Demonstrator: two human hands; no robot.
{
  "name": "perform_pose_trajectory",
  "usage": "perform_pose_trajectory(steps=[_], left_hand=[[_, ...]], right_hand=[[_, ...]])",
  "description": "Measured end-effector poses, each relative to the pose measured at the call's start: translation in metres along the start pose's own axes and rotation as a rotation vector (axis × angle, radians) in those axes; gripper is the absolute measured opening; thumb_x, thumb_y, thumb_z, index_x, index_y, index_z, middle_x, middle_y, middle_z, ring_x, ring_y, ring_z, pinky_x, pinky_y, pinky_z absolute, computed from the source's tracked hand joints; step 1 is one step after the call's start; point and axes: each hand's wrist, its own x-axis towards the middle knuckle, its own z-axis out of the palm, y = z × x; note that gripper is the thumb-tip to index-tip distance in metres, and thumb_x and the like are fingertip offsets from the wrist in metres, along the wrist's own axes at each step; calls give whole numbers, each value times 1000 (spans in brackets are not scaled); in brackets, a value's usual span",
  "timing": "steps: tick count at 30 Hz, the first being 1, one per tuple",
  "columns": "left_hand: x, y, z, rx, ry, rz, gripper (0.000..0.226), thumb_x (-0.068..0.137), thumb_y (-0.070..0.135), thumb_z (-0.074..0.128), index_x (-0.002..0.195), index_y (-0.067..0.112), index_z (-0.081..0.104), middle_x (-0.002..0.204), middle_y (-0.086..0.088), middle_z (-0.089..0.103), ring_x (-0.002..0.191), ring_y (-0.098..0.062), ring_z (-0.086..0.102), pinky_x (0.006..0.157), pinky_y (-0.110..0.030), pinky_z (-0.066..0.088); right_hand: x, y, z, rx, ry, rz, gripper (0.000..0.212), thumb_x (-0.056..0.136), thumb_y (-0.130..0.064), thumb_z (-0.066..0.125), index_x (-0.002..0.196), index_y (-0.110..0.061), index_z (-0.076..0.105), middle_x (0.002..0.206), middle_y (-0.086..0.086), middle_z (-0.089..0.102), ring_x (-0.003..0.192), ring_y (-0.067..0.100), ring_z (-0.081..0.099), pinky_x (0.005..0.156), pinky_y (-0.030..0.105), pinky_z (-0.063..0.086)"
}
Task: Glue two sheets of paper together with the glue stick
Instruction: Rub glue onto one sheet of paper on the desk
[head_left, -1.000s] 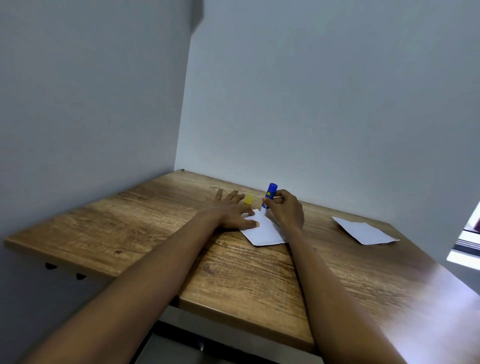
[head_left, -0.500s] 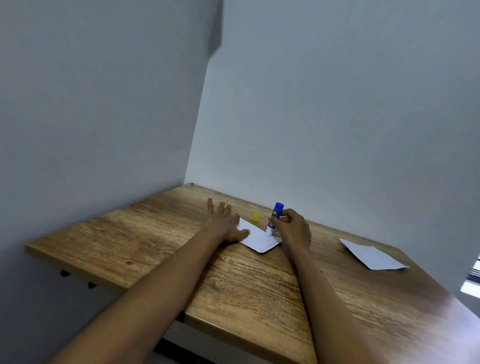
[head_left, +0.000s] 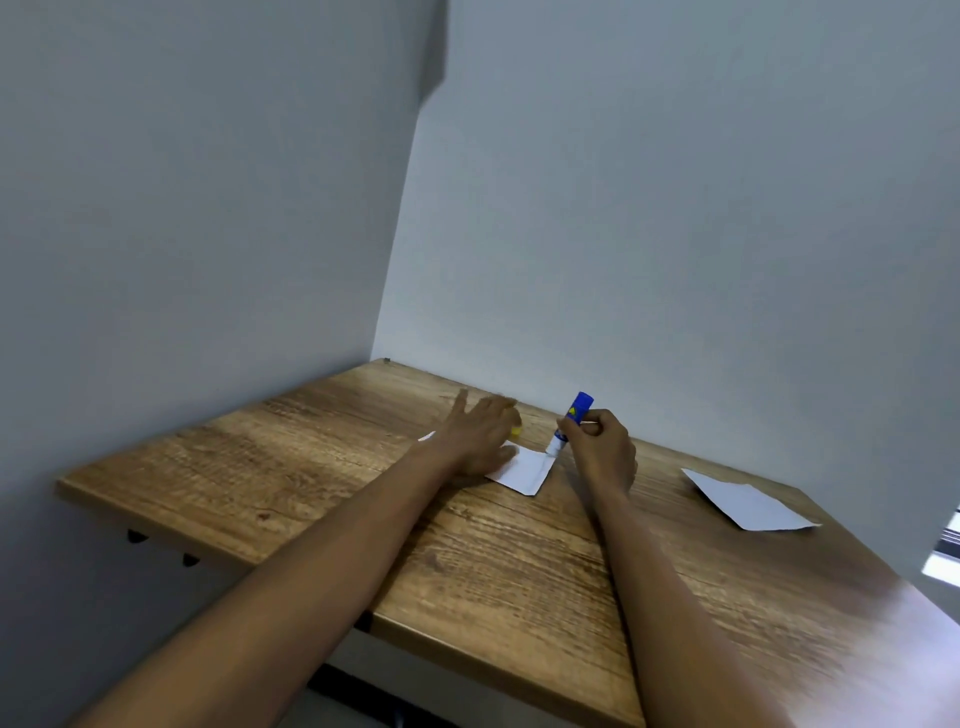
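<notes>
A small white sheet of paper lies on the wooden table near the back wall. My left hand rests flat on its left part, fingers spread, covering much of it. My right hand holds a blue glue stick tilted, with its white tip touching the sheet's right edge. A small yellow cap peeks out behind my left hand's fingers. A second white sheet lies apart at the right side of the table.
Grey walls close in on the left and behind the table, meeting in a corner. The table's front edge runs diagonally below my forearms. A bright window strip shows at the far right edge.
My view has shifted, so the table sits lower right in the frame. My left hand has slid further left and back over the sheet. The glue stick's tip stays at the sheet's right edge.
</notes>
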Motion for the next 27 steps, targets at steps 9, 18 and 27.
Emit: perform_pose_trajectory(steps=[9, 18, 27], left_hand=[[-1, 14, 0, -148, -303, 66, 47, 98, 44, 27, 140, 26, 40, 150, 2, 35, 138, -19, 32, 114, -46, 13], [1, 16, 0, -98, -331, 72, 46, 98, 40, 28, 134, 17, 45, 147, -3, 39, 136, -23, 33, 113, -53, 16], [4, 19, 2, -36, -289, 36, 42, 96, 41, 32, 124, 16, 52, 135, -4, 48, 125, -22, 42, 108, -51, 17]], right_hand=[[0, 0, 2, -59, -25, -22, 21, 80, -38, 69, 92, -23, 62, 94, -3, 70, 91, 20, 60, 87, 41, 46], [0, 4, 4, -97, -64, -52, 22, 80, -35, 70, 97, -21, 65, 98, -3, 72, 97, 20, 62, 89, 44, 46], [-2, -1, 3, -74, -87, -44, 20, 77, -39, 71, 89, -24, 63, 92, -4, 72, 92, 19, 63, 91, 44, 44]])
